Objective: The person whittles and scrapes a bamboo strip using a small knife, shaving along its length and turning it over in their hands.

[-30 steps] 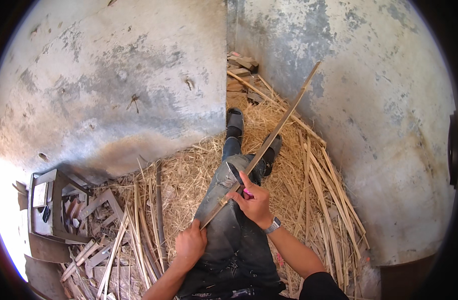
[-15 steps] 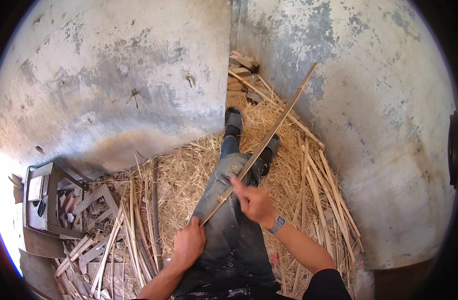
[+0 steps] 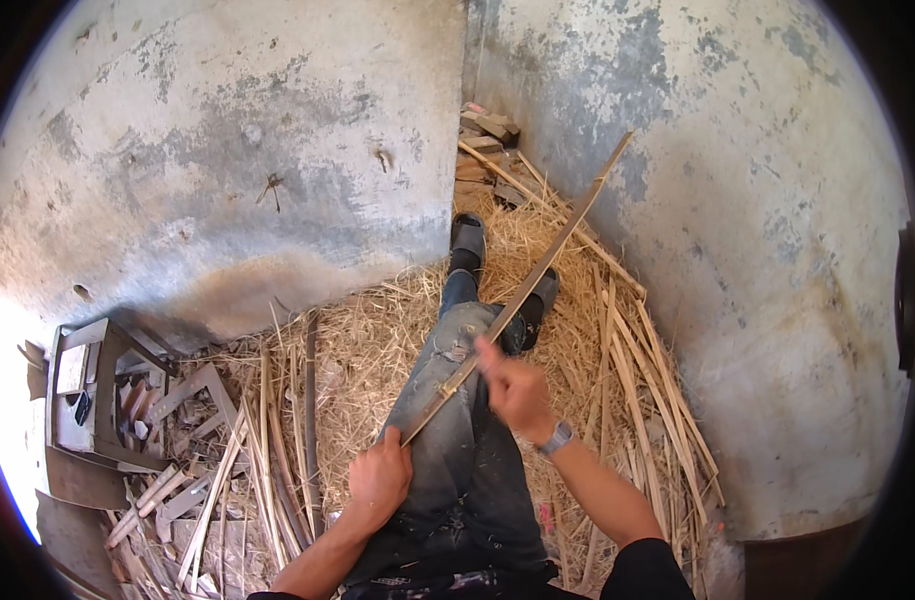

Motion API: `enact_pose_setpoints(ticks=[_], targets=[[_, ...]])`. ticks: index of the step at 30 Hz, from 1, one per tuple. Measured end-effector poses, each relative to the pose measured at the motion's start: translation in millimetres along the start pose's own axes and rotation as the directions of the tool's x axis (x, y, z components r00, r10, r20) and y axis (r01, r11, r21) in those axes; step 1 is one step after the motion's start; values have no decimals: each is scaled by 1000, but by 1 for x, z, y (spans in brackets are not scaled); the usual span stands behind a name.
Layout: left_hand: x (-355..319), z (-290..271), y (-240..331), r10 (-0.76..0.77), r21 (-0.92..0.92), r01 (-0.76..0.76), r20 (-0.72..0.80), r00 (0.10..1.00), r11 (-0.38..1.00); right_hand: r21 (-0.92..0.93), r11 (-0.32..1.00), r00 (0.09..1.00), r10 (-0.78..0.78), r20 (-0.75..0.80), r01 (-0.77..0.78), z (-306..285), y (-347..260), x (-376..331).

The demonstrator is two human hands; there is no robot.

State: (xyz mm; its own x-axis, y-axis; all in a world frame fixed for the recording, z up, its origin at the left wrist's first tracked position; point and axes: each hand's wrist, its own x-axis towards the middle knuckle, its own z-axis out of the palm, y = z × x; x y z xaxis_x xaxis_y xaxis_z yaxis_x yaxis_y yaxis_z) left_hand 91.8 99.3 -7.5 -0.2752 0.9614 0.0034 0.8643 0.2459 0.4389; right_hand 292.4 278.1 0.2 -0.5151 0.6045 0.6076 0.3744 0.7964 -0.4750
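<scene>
A long, thin bamboo strip (image 3: 532, 279) slants across my thighs, from beside my left knee area up toward the wall on the right. Its near end is pinched in my left hand (image 3: 381, 475), whose fingers are closed against my leg. Close to the strip's middle, above my thigh, my right hand (image 3: 518, 397) is curled shut, with the foremost finger blurred over the strip's edge. Whatever lies inside that hand, if anything, cannot be made out. My dark, dusty trousers (image 3: 434, 440) lie under the strip.
Straw-like shavings (image 3: 357, 370) cover the floor. Split bamboo strips (image 3: 667, 400) lie along the right wall, and more (image 3: 267, 450) on the left. A wooden frame stool (image 3: 97, 400) stands at the left. Wood blocks (image 3: 487, 130) pile in the corner between two worn walls.
My right hand has shifted slightly right and is a little higher at the fingertips. The strip's far end has dipped slightly. My left hand keeps its grip.
</scene>
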Motion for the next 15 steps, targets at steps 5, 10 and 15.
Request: enact_pose_setpoints(ticks=[5, 10, 15], targets=[[2, -2, 4, -15, 30, 15, 10, 1000, 999, 20, 989, 983, 146, -108, -145, 15, -11, -14], [-3, -4, -1, -31, -42, 35, 92, 995, 998, 345, 836, 899, 351, 261, -427, 7, -33, -26], [6, -1, -11, -12, -161, 28, 98, 995, 987, 592, 687, 896, 416, 155, -421, 3, -22, -16]])
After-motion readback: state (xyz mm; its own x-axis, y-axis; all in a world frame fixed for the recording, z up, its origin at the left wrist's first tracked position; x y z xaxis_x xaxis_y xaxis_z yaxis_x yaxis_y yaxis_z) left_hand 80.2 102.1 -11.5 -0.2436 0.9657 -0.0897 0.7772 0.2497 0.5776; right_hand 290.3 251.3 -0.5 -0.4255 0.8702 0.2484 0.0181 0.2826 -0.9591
